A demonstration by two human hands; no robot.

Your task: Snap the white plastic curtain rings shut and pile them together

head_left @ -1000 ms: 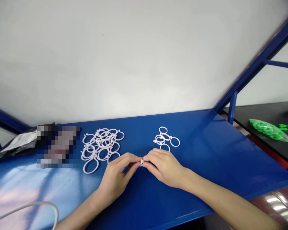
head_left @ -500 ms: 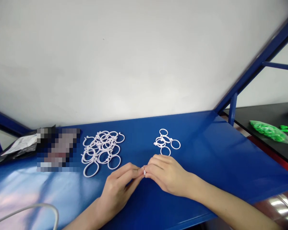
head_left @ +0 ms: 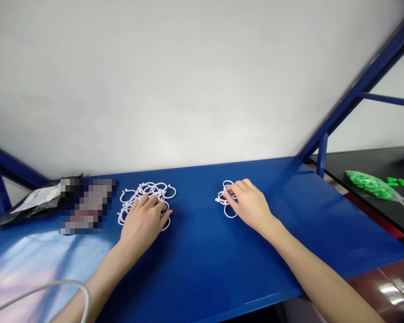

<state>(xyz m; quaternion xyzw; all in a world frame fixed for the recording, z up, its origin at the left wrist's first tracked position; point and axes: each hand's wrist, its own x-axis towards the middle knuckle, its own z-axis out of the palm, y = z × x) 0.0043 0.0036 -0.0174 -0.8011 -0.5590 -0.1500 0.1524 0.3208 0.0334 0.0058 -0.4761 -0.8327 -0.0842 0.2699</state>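
My left hand reaches over the larger pile of white loops, each a thin ring with a small knob on it. Its fingers bend down onto the pile and its thumb stands apart; the hand hides many of the loops. To the right, my right hand is over a smaller cluster of the same loops. Thumb and fingers there are apart at the cluster's right side, covering part of it. No loop shows lifted in either hand.
At the left of the blue table lie a black plastic bag and a blurred-out packet. A pale cable loops in front at lower left. A clear bag of green pieces rests on a black surface at right.
The hands were together at the front, pinching a small white piece. They have parted: my left hand went left to the large pile, my right hand forward to the small cluster.
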